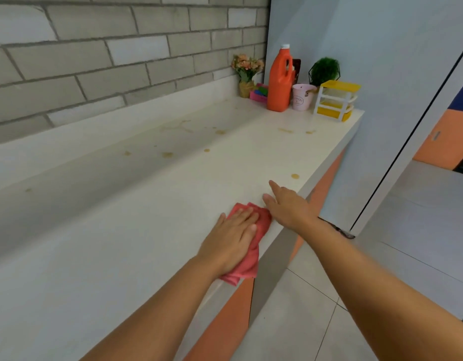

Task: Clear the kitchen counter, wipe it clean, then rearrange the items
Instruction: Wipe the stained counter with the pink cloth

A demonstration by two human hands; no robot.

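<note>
A red cloth [251,259] lies crumpled at the front edge of the white counter [136,209]. My left hand [231,239] presses flat on the cloth with straight fingers. My right hand [286,204] rests open on the counter just right of the cloth, fingers pointing away from me. Several brownish stains [167,154] dot the counter further along, one [295,176] close to my right hand.
At the far end stand an orange jug [280,82], a pink cup [302,96], a yellow drawer rack [336,100], a green plant [324,70], a flower pot [247,74] and a pink box [259,93]. A brick wall backs the counter; tiled floor lies to the right.
</note>
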